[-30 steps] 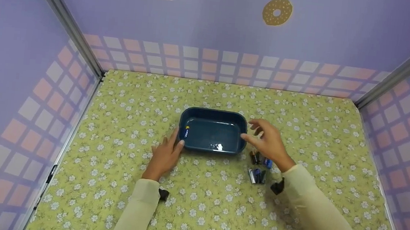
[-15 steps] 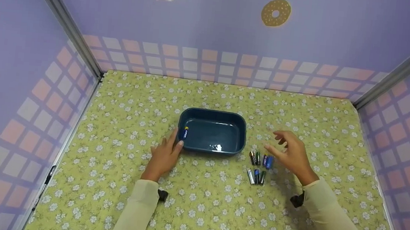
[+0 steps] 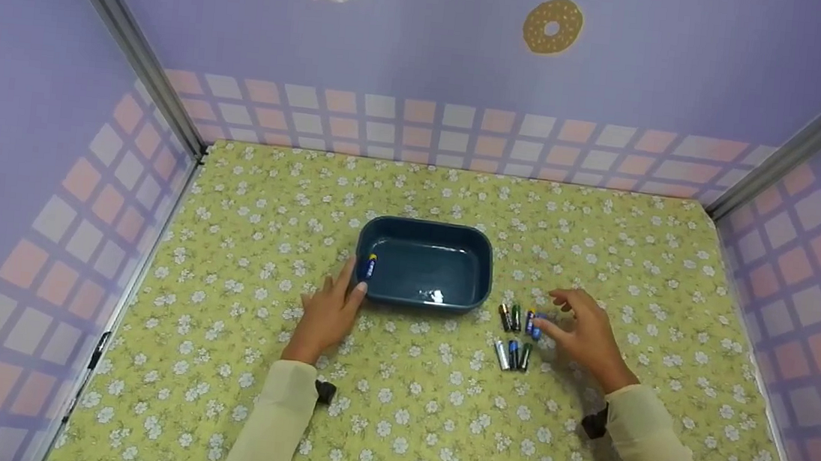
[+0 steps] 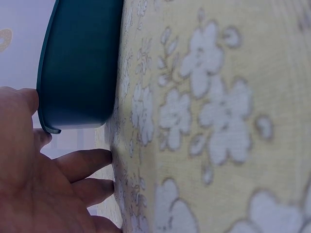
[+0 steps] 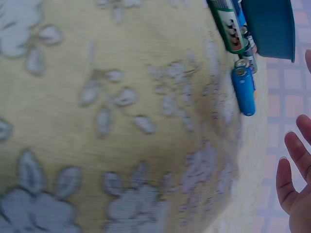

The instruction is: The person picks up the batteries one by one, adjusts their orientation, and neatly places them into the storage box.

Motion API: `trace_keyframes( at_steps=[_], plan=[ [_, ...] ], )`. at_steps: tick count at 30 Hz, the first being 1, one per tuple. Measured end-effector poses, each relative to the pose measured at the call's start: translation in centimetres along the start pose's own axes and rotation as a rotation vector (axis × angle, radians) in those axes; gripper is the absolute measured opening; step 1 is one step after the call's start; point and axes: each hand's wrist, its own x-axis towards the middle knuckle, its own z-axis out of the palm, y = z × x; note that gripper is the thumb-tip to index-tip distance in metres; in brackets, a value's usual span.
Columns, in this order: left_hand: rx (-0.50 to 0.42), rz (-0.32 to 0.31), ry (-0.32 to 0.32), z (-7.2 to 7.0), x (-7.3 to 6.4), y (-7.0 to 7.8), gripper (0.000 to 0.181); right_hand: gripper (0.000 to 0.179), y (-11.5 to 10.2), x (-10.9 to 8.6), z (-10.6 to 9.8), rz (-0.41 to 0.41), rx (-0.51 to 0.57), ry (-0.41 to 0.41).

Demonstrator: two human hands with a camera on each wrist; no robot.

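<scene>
A dark blue-green rectangular bin (image 3: 420, 305) stands on the cloth, with one blue battery (image 3: 370, 266) inside along its left wall. My left hand (image 3: 327, 316) touches the bin's front left corner, thumb at the rim; in the left wrist view the other fingers spread down beside the bin (image 4: 82, 63). My right hand (image 3: 588, 342) hovers just right of the loose batteries, holding nothing, its thumb nearest a light blue battery (image 5: 244, 92). Two short rows of batteries lie right of the bin, among them a silver battery (image 3: 502, 355) and a black-and-copper battery (image 3: 505, 317).
A yellow-green flowered cloth (image 3: 392, 424) covers the table. Purple walls with pink and white checks (image 3: 458, 126) enclose it at the back and both sides.
My right hand has moved from beside the bin's right rim to the right, then lowered toward the blue batteries. My left hand has stayed at the bin's corner.
</scene>
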Motion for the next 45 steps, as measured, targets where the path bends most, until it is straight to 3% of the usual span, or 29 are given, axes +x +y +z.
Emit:
trace_keyframes(
  at_steps=[6, 19, 45],
  plan=[
    [-0.028, 0.01, -0.008, -0.2, 0.0, -0.1, 0.073, 0.065, 0.9, -0.7, 0.4, 0.062, 0.002, -0.048],
    [-0.012, -0.001, -0.018, -0.1, 0.0, -0.1, 0.07, 0.066, 2.2, -1.6, 1.1, 0.111, -0.016, -0.124],
    [-0.021, 0.015, -0.003, -0.2, -0.1, 0.1, 0.072, 0.061, 2.5, -1.9, 1.2, 0.154, 0.003, -0.155]
  ],
)
